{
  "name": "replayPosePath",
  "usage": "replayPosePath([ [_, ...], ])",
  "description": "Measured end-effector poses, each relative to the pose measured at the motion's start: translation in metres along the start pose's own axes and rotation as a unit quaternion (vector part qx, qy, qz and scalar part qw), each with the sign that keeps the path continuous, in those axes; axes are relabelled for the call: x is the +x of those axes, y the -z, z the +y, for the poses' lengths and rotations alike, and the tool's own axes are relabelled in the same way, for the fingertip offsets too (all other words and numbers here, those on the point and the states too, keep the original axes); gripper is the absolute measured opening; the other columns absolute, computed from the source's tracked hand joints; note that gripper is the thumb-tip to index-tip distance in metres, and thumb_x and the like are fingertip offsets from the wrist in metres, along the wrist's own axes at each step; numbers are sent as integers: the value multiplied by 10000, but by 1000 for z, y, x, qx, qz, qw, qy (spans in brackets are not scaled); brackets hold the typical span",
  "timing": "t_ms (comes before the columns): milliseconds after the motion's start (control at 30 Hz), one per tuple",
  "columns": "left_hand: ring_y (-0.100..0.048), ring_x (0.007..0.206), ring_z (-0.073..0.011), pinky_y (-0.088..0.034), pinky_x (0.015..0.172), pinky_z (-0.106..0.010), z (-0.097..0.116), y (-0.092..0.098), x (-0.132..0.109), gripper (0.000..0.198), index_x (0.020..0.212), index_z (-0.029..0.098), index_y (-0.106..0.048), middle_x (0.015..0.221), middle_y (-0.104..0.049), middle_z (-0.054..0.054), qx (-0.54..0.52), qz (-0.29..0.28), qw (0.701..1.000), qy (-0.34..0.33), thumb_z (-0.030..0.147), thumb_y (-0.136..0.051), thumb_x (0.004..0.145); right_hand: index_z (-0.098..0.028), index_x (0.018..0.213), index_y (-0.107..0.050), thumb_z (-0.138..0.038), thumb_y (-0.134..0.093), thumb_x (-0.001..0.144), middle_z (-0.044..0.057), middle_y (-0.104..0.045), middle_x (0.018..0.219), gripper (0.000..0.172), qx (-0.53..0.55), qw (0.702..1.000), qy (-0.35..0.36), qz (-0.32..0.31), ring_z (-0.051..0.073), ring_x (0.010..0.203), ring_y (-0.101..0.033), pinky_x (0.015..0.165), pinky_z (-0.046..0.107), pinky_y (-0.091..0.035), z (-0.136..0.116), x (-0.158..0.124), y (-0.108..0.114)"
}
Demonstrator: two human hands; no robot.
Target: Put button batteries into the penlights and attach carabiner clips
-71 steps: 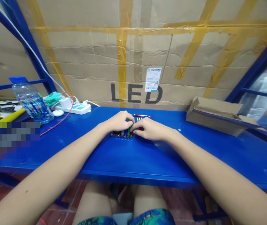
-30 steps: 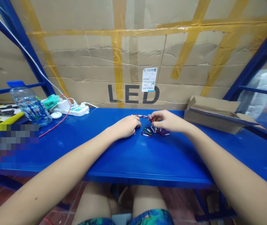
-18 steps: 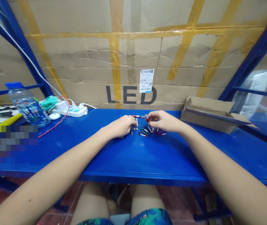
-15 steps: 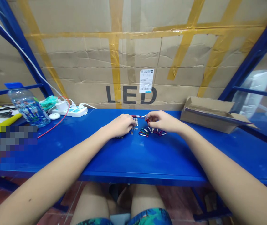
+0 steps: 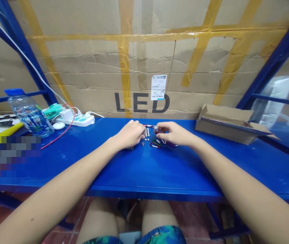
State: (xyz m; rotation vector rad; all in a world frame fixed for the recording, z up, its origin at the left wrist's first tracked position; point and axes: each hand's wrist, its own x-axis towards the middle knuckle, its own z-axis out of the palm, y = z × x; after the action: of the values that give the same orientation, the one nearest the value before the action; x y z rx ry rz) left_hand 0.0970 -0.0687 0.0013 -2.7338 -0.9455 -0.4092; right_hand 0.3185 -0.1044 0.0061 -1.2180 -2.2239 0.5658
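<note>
My left hand (image 5: 131, 135) rests low over the table, its fingers curled and pressed together. What they hold, if anything, is hidden. Beside its fingertips stand rows of small round silver pieces (image 5: 147, 132), which look like button cells. My right hand (image 5: 171, 131) pinches a small red-and-silver cylinder (image 5: 156, 129) between thumb and fingers. Just below that hand lie several coloured carabiners (image 5: 156, 143), partly covered by it. Behind the silver pieces, a thin red-and-silver rod (image 5: 149, 126) lies between the two hands. Small metal bits (image 5: 130, 148) show under my left wrist.
On the left of the blue table (image 5: 139, 173) are a water bottle (image 5: 31, 113), a white power strip (image 5: 80, 120) and a red cable (image 5: 65, 134). An open cardboard box (image 5: 225, 127) sits at the right. A large taped cardboard panel (image 5: 96, 67) closes off the back.
My right hand has shifted slightly left with the cylinder, whose red side is now mostly hidden. My left hand has moved a little left, uncovering more of the silver pieces.
</note>
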Motion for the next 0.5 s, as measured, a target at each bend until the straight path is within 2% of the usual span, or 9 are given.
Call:
replayPosePath([
  [100,-618,852,-198,-445,808,-346,2,4,0,98,886,165,-625,890,-698,-57,-66,129,989,10,218,-555,930,-174,902,-644,-224,-572,807,10,-653,806,129,-13,1000,13,22,155,734,-583,698,274,-442,2,1,-2],
  [167,-629,835,-176,-474,791,-322,6,4,1,97,896,177,-614,883,-697,-41,-121,186,975,-16,217,-541,945,-177,907,-652,-205,-568,809,19,-665,842,132,-25,999,25,33,158,760,-591,718,277,-446,3,2,-4],
  [300,-646,859,-166,-512,784,-300,14,-1,1,99,940,169,-623,916,-702,-52,-160,217,958,-93,178,-526,956,-162,881,-659,-169,-563,806,38,-670,889,122,-31,998,49,37,153,780,-592,745,280,-448,3,3,-8],
  [500,-655,853,-156,-526,793,-298,15,-3,1,109,944,175,-645,890,-706,-43,-168,238,952,-98,173,-538,960,-152,882,-663,-138,-555,805,36,-653,875,134,-34,996,75,47,144,770,-587,742,272,-444,2,2,-8],
])
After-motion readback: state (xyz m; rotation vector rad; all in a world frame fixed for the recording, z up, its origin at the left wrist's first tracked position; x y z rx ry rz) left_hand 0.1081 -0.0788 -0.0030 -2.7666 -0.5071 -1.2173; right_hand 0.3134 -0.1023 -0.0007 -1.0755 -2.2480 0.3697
